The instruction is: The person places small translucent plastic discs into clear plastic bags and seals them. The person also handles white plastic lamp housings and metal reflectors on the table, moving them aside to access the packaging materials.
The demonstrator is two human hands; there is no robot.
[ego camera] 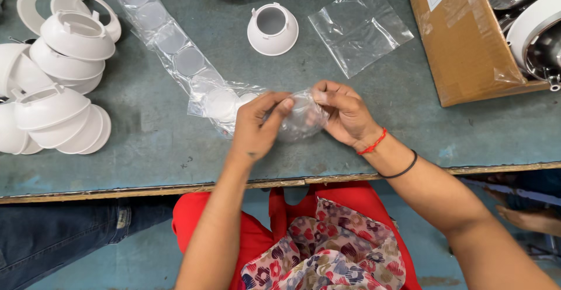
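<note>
Clear round disc [301,116], still wrapped in plastic film, pinched between both hands just above the near edge of the desk [146,149]. Left hand [260,123] closed on the disc's left side, thumb and forefinger pressing the film. Right hand [345,111] closed on the right side, fingertips curled over the rim; red thread band and black band on that wrist. Joined at the disc's left to a long plastic strip of discs [175,50], lying flat on the desk and running diagonally up toward the far left corner, each pocket holding one round disc. Beyond the hands, a single white cone-shaped reflector [272,30], wide end down, narrow opening facing up. Just right of it, an empty clear plastic bag [359,27], flat on the desk. Far left, a pile of white reflectors [58,85], nested and overlapping. Far right, a cardboard box [461,44] holding white and shiny metal fittings. Another cardboard corner at the top edge.
</note>
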